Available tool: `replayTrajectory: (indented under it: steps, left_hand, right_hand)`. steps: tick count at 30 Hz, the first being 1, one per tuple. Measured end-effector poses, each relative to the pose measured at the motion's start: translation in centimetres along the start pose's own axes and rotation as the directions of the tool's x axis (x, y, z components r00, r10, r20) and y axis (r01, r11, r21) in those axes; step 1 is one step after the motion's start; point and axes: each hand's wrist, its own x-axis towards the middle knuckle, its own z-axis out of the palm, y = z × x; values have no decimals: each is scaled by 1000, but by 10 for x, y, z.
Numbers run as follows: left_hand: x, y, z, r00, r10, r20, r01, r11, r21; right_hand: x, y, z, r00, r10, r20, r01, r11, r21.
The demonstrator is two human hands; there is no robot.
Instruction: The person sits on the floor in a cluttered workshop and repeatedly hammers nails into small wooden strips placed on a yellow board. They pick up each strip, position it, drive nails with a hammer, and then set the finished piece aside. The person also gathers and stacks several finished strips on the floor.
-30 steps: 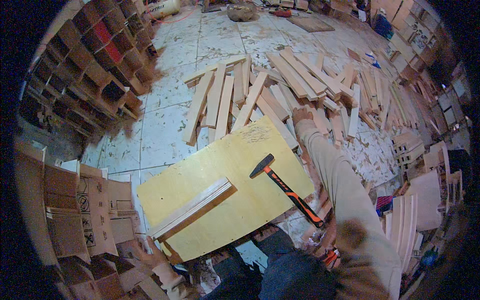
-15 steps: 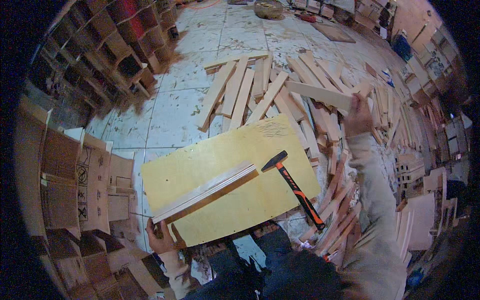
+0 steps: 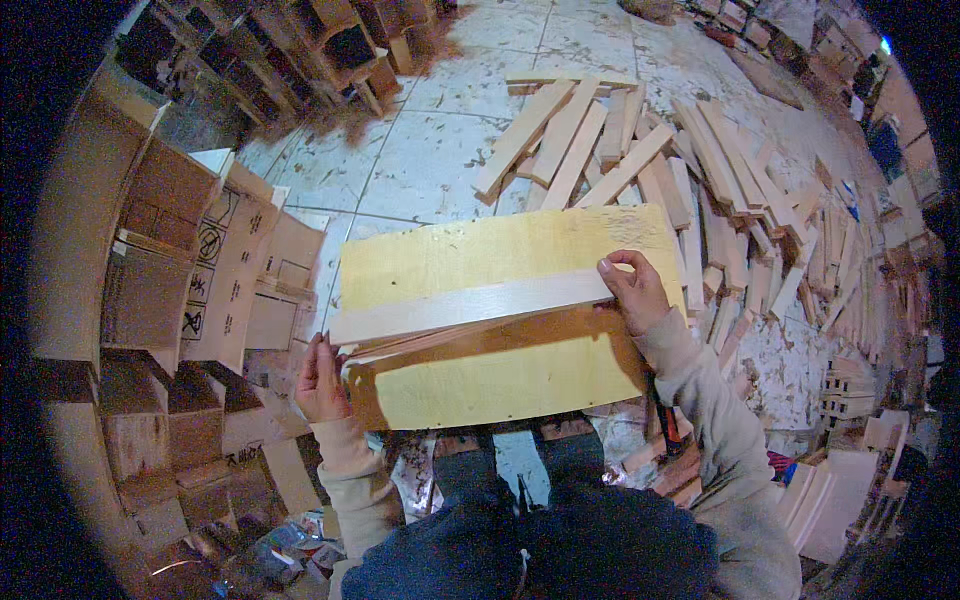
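A pale wooden slat spans the yellow board in front of me. My left hand pinches its left end, where the thumb and fingers close at the corner. My right hand grips the right end between thumb and fingers. Beneath the slat, the edges of thinner wooden strips show, running out toward the left hand. The slat casts a dark shadow on the board. Part of a hammer's black and orange handle shows beside my right forearm; its head is hidden.
Many loose wooden slats lie heaped on the tiled floor beyond and right of the board. Cardboard boxes line the left side, with more wooden stacks at the right. Wood scraps litter the floor.
My right hand has brought a slat from the pile over the board, and both hands now hold its ends. The hammer no longer lies on the board's top. The view has shifted.
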Motion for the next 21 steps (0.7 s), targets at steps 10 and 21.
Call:
replayTrajectory:
  steps: [10, 21]
  left_hand:
    - [-11, -36, -22, 987, -113, -112, 130, 978, 160]
    - [-28, -47, -28, 906, 415, 86, -390, 737, 552]
  right_hand:
    - [-19, 12, 17, 755, -592, 282, 574, 387, -722]
    - [-38, 40, 27, 659, -741, 127, 561, 372, -739]
